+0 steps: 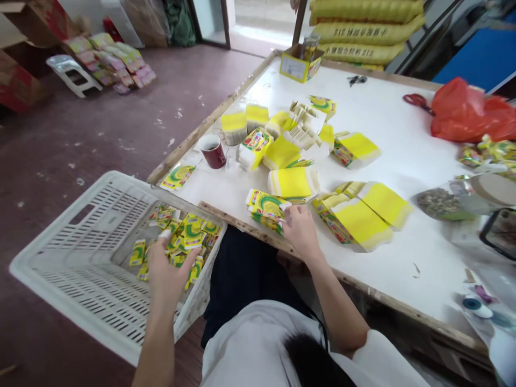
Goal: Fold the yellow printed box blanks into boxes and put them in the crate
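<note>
My left hand [168,271] is over the white plastic basket [72,258], thumb and fingers spread, nothing held between them. Below it, small yellow-and-green cartons [192,232] lie loose in the basket. At the table's near edge, my right hand [301,231] has its fingers closed on the end of a yellow-and-green carton [269,207] on top of a small stack. White coverings show on some fingertips. Just behind that stack lies a bundle of yellow cartons [292,183]; to the right are larger bundles [365,215] of the same kind.
A dark red mug [213,153] stands near the table's left edge. More carton bundles [282,150] spread behind it. On the right are a clear jar [447,201], a red plastic bag [463,113] and red-handled scissors [417,100]. Yellow sacks [363,32] are piled beyond the table.
</note>
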`<state>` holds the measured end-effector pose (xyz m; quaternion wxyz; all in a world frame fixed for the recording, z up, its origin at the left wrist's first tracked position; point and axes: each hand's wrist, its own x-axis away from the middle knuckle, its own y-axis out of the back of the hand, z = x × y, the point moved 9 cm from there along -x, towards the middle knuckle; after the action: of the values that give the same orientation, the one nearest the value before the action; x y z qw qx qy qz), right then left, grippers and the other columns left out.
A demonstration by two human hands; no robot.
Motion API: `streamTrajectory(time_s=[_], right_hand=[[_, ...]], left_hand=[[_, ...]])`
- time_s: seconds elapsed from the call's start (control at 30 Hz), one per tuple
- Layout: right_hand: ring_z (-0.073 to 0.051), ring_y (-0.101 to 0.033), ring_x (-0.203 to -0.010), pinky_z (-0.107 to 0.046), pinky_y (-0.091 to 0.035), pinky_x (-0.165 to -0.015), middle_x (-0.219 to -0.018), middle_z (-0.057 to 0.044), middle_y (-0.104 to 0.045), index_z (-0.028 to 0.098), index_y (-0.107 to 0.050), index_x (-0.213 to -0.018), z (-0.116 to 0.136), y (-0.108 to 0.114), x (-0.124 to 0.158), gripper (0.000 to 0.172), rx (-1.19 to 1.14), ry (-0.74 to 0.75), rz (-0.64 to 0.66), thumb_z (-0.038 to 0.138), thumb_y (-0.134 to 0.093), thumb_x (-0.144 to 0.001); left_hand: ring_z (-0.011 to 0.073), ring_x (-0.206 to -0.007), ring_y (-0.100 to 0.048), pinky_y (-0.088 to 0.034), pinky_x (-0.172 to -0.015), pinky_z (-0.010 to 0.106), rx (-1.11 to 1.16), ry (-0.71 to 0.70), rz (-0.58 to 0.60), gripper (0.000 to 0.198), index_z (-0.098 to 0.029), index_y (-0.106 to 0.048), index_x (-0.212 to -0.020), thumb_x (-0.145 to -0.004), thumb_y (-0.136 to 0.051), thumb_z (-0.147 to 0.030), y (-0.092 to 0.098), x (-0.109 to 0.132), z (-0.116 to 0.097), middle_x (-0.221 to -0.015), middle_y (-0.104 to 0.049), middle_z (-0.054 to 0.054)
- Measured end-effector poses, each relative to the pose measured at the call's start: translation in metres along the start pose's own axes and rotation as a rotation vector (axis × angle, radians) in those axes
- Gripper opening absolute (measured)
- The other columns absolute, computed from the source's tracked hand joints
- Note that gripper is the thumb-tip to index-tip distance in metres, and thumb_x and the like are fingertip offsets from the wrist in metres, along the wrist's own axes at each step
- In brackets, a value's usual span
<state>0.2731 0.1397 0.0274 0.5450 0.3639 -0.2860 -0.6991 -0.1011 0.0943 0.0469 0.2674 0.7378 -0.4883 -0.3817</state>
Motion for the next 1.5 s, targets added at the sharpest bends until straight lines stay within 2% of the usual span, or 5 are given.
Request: streamTrajectory(time_s=[0.33, 0.53, 0.77, 1.03, 1.5], right_hand=[[-0.025, -0.06, -0.08, -0.037, -0.049, -0.072, -0.09, -0.007, -0.065, 0.021, -0.055, -0.094, 0.004, -0.007, -0.003, 0.019, -0.06, -0.032, 0.041, 0.018, -0.062, -0.077], [-0.019, -0.058, -0.066, -0.031, -0.048, -0.064, -0.083, -0.002, -0.063, 0.022, -0.052, -0.101, 0.033, 0.003, 0.021, 0.02, -0.361, -0.036, 0.122, 0.021, -0.057, -0.081], [-0.014, -0.051, -0.063, -0.025, -0.043, -0.059, -0.075, 0.003, -0.054, 0.024, -0.051, -0.096, 0.092, -0.032, 0.071, 0.017, -0.616, 0.163, 0.46, 0.014, -0.053, -0.083], [-0.015, -0.053, -0.074, -0.027, -0.048, -0.068, -0.086, 0.002, -0.056, 0.023, -0.051, -0.11, 0.107, -0.05, 0.093, 0.037, -0.741, 0.082, 0.575, 0.019, -0.069, -0.078], [-0.017, -0.059, -0.075, -0.028, -0.047, -0.068, -0.082, 0.0, -0.062, 0.023, -0.064, -0.09, 0.058, -0.008, 0.049, 0.013, -0.73, 0.143, 0.292, 0.014, -0.055, -0.088]], left_hand=[[0.0282, -0.111, -0.068, -0.053, -0.102, 0.05, 0.473, 0.109, 0.351, 0.048, -0.02, -0.058, -0.121, -0.082, -0.073, -0.045, -0.059, 0.029, -0.04, -0.119, -0.071, 0.012], [0.0285, -0.106, -0.07, -0.059, -0.088, 0.044, 0.969, 0.165, 0.641, 0.077, -0.022, -0.051, -0.132, -0.073, -0.075, -0.065, -0.106, 0.051, -0.082, -0.122, -0.07, 0.016], [0.0319, -0.112, -0.065, -0.056, -0.085, 0.048, 1.183, 0.368, 0.385, 0.088, -0.024, -0.053, -0.128, -0.083, -0.01, -0.086, -0.113, 0.05, -0.111, -0.12, -0.068, 0.014], [0.0104, -0.051, -0.048, -0.054, -0.064, 0.028, 1.635, 0.716, 0.042, 0.058, -0.021, -0.05, -0.069, -0.075, -0.061, -0.078, -0.104, 0.043, -0.097, -0.059, -0.045, -0.005], [0.0215, -0.077, -0.074, -0.059, -0.078, 0.035, 1.366, 0.533, 0.33, 0.041, -0.018, -0.075, -0.091, -0.069, -0.086, -0.052, -0.113, 0.048, -0.087, -0.083, -0.078, 0.005]])
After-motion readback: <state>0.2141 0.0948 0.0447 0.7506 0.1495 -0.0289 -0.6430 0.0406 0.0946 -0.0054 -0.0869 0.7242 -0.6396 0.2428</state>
